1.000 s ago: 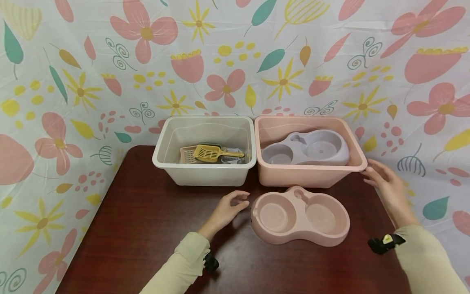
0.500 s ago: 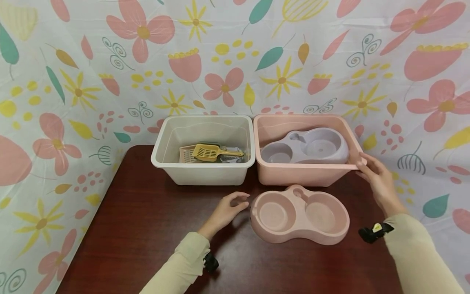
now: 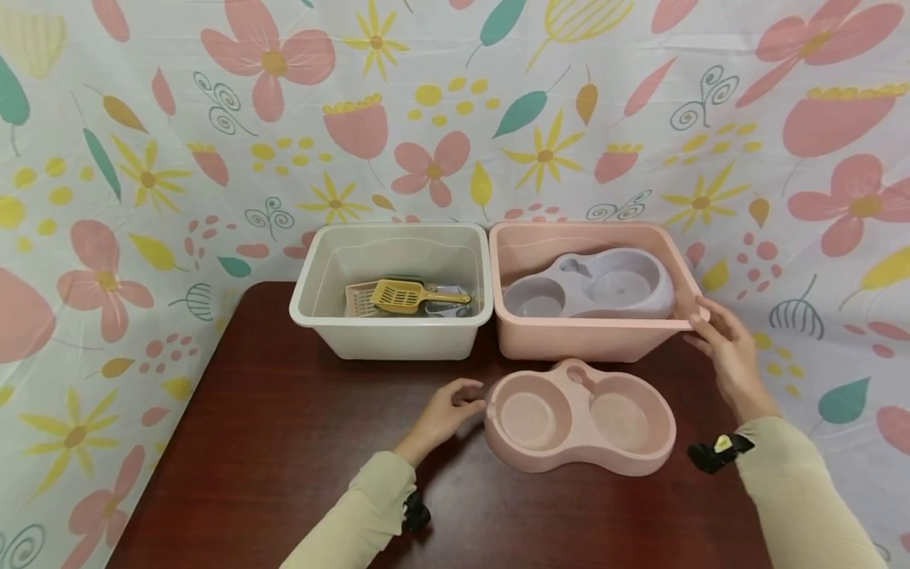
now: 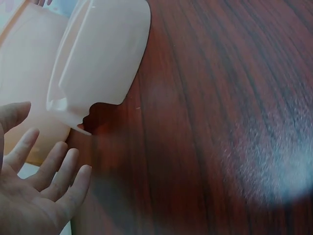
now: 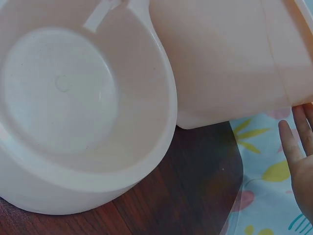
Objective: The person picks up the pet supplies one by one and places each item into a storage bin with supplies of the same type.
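Observation:
A pink double pet bowl [image 3: 579, 419] with two round hollows sits on the dark wooden table [image 3: 540, 521]. My left hand [image 3: 444, 415] is just off its left end; the left wrist view shows the fingers [image 4: 58, 183] spread loosely with nothing in them. Behind the bowl stands a pink bin [image 3: 569, 341], and a lilac double bowl [image 3: 622, 286] leans inside it. The right hand [image 3: 732, 359] touches the bin's front right corner. Straight fingers [image 5: 291, 147] reach the rim's underside in the right wrist view, where the thumb is out of sight.
Left of the pink bin stands a pale grey bin [image 3: 405, 341]. It holds several slotted litter scoops, a yellow scoop [image 3: 398, 295] on top. A floral cloth [image 3: 441, 95] hangs close behind both bins and beyond the table's edges.
My right hand has come left and slightly inward onto the pink bin's corner. The left hand has shifted a little right, closer to the pink bowl. Bins and bowls have stayed in place.

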A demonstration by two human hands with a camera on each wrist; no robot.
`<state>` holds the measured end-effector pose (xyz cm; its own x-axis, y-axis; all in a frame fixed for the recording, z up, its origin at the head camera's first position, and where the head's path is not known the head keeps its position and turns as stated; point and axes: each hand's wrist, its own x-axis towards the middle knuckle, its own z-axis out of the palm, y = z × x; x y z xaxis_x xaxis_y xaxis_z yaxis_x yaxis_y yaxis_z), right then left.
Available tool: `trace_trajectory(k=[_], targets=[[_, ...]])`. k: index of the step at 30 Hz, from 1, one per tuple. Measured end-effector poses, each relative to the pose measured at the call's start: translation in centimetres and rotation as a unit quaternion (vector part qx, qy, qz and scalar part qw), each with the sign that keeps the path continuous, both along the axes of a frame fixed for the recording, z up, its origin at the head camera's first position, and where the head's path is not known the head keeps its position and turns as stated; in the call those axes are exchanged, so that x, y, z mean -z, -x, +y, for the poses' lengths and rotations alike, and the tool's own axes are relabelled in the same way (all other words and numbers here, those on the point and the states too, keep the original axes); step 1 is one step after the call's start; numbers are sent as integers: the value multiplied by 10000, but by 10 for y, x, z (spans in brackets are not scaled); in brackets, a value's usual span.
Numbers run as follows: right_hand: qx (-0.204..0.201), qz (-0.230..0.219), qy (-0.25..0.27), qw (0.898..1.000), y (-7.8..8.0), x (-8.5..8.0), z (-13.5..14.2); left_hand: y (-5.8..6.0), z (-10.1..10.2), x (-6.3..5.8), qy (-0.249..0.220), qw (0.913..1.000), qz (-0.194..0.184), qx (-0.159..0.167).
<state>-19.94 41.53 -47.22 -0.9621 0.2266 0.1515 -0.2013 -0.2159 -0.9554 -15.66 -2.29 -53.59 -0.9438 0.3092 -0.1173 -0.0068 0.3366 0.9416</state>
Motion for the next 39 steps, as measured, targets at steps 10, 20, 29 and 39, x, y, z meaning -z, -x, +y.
trace_trajectory(k=[10,20,29,39], targets=[[45,40,81,9999,1,2,2,0,13,10,-6,9989,-458,-64],[165,209,72,9996,1,4,2,-2,24,16,-74,9978,-656,-45],[183,238,164,9994,2,5,2,-3,32,19,50,9983,-561,-169],[210,228,-7,9995,1,4,2,-3,40,28,-19,9973,-91,-734]])
